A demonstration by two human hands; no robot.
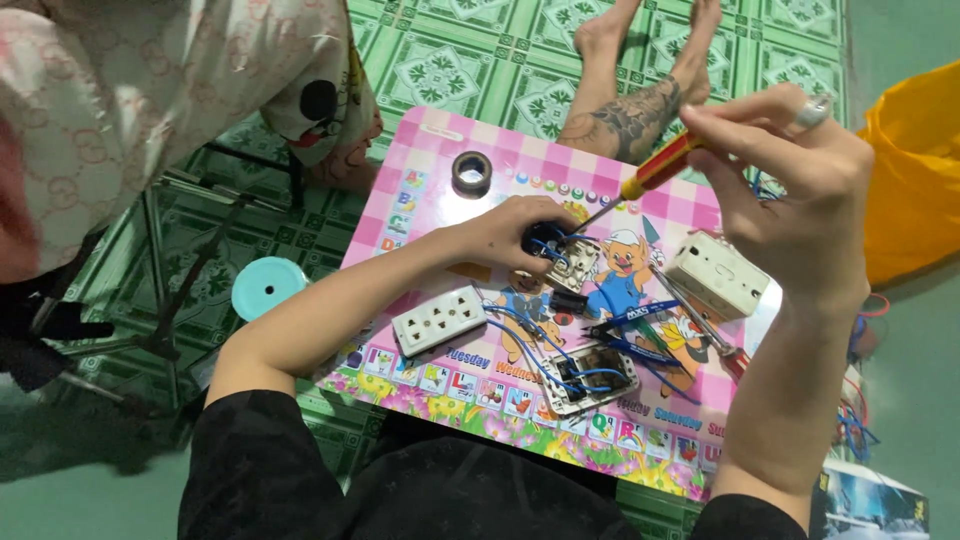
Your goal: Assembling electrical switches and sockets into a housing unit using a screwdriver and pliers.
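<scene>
1. Switch module (560, 262) sits mid-table on the pink table (420, 140), small and white with blue wires (520, 340) trailing off it toward the near edge. That's the piece both hands are closing in on.

2. Nearest to the person, by the table's near edge: an opened socket unit (592, 375) with its insides showing, blue wire looped over it. Just left of it lies a white multi-outlet socket face (438, 320), long axis running left to right, tilted a little.

3. Left hand (510, 232) comes in from the left, fingers curled closed around a dark round part right on top of the switch module, pinning it down. This is the nearer hand to the module, touching it.

4. Right hand (790, 195) is up and to the right, raised above the table, fingers clamped shut on the red and yellow screwdriver (655, 170). The tool's long axis slants down and left from that hand, its thin shaft pointing at the module, tip right at the left hand's fingertips.

5. So the module lies down-left of the right hand's fingers, along the screwdriver's own line.

6. Right of the module, a white back box (718, 275) sits near the right hand's wrist, with a second tool lying just near it. Tight room on that side.

7. Farther out, a dark roll of tape (471, 172) stands alone toward the table's far-left part, with open surface around it.

8. Beyond the far edge, another person's bare legs (640, 90) rest on the green patterned floor.
</scene>
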